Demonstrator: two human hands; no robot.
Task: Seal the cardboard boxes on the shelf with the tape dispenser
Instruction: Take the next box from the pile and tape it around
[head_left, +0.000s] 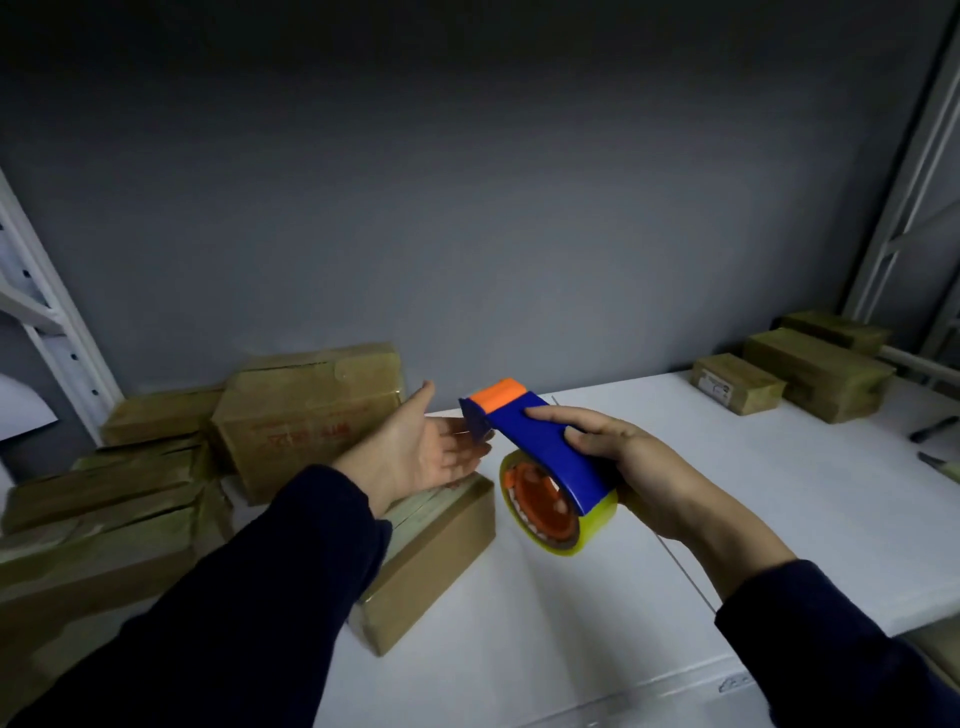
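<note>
Gripping blue-and-orange plastic tape dispenser (540, 441) in right hand (641, 470), above white shelf (701, 519). Holding left hand (428, 454) flat-open, empty, beside blade (475, 420), over brown cardboard box (431, 564). Risks nicking palm when grabbing tape end.

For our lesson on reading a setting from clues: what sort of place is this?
Probably a storeroom or packing area: cardboard boxes piled on a white shelf, a metal racking upright beside them, and a tape dispenser held in the right hand.

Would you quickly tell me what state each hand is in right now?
Left hand: open, fingers straight, holding nothing.
Right hand: closed around the blue tape dispenser.
</note>
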